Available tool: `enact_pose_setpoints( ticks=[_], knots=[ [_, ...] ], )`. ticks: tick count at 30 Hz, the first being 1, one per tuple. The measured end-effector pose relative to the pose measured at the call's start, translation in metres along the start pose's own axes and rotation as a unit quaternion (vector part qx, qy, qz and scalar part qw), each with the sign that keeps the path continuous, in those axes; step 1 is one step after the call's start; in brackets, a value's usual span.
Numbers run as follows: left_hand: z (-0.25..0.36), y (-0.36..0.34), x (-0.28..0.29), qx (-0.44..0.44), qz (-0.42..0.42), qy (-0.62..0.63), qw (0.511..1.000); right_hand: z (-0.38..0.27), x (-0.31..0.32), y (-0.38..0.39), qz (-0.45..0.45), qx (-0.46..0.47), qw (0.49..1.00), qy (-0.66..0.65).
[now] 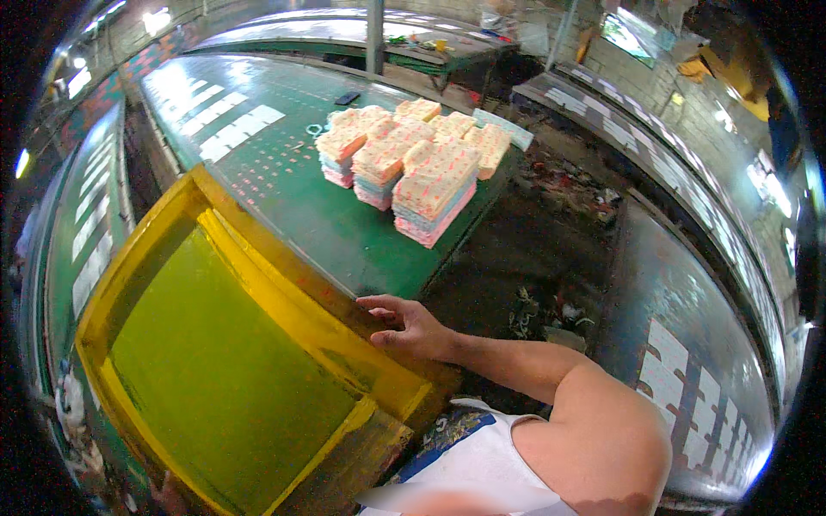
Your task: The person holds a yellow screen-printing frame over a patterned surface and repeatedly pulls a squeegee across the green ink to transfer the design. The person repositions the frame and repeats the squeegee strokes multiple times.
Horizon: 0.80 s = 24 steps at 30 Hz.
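A large yellow screen frame (228,361), with an olive-yellow mesh inside, fills the lower left, tilted over the end of the green table (267,224). My right hand (400,327) is at the frame's upper right edge, fingers loosely bent and apart; whether it bears on the frame or the table edge is unclear. At the bottom left, a sliver of my left hand (163,490) shows by the frame's edge, its fingers mostly hidden. Several stacks of pink-printed cream, blue and pink cloth pieces (430,181) sit on the table beyond, near a dark phone (348,99).
Long tables with white rectangles run at left (103,172) and right (697,292), with another across the back (413,47). A metal post (375,34) stands behind the cloth stacks. A littered dark floor (542,249) lies between the tables.
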<state>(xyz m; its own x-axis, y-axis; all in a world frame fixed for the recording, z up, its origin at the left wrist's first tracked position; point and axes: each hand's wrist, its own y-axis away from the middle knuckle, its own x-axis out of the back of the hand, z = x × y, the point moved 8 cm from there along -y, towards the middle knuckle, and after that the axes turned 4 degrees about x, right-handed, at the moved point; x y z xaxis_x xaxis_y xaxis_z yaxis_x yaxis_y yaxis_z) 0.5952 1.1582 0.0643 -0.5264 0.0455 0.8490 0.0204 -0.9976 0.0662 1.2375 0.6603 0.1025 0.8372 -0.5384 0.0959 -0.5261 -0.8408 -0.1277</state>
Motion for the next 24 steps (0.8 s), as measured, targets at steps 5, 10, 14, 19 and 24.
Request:
enact_pose_setpoints(
  ticks=[5,10,14,19,24],
  knots=[
    [0.127,-0.052,-0.054,-0.082,-0.041,-0.002,0.996,-0.002,0.057,0.024,0.072,-0.015,0.994,-0.084],
    [0.264,-0.052,-0.101,-0.148,-0.062,0.001,0.987,0.012,0.139,0.05,0.168,0.016,0.984,-0.055],
    [0.377,-0.019,-0.153,-0.191,-0.072,0.015,0.979,0.02,0.224,0.074,0.214,0.036,0.972,-0.088],
    [0.527,0.039,-0.238,-0.25,-0.105,0.032,0.962,0.015,0.348,0.129,0.286,0.048,0.957,-0.01],
    [0.659,0.102,-0.322,-0.315,-0.145,0.064,0.936,0.005,0.439,0.197,0.364,0.05,0.929,0.038]
  ],
)
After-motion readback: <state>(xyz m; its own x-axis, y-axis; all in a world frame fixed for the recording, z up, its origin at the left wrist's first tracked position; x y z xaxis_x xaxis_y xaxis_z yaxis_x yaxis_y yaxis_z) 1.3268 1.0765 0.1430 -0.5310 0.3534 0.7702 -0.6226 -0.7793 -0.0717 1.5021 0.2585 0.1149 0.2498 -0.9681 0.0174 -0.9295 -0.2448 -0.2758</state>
